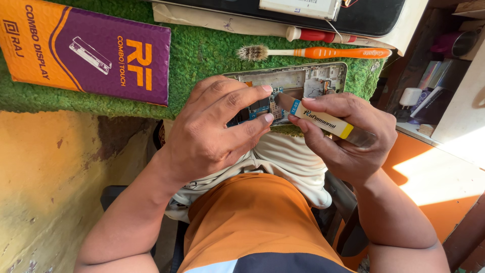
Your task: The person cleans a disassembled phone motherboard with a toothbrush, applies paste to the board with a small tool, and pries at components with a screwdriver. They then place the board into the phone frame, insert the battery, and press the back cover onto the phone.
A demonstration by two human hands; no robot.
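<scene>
While the left hand (212, 129) curls over the near end of an opened phone chassis (298, 83), its thumb and forefinger pinched at the exposed blue circuit board (260, 107), the right hand (348, 134) grips a flat metal pry tool (323, 120) with a cream and yellow sleeve, the blade tip resting at the board just beside the left fingertips. The chassis lies flat at the near edge of a green artificial-grass mat (202, 55) covering the worktop, its far end uncovered and showing bare metal compartments. Just beyond it lies an orange-handled toothbrush (313, 52) with worn bristles, and behind that a red-handled screwdriver (316, 35) on a pale cloth (212, 21). A dark flat panel (364, 17) carrying a white rectangular part (300, 8) sits at the far edge. To the left, well apart from the hands, a padded orange and purple parcel (86, 48) rests on the mat. Below the hands, the person's orange shirt (252, 222) and pale trousers fill the foreground.
</scene>
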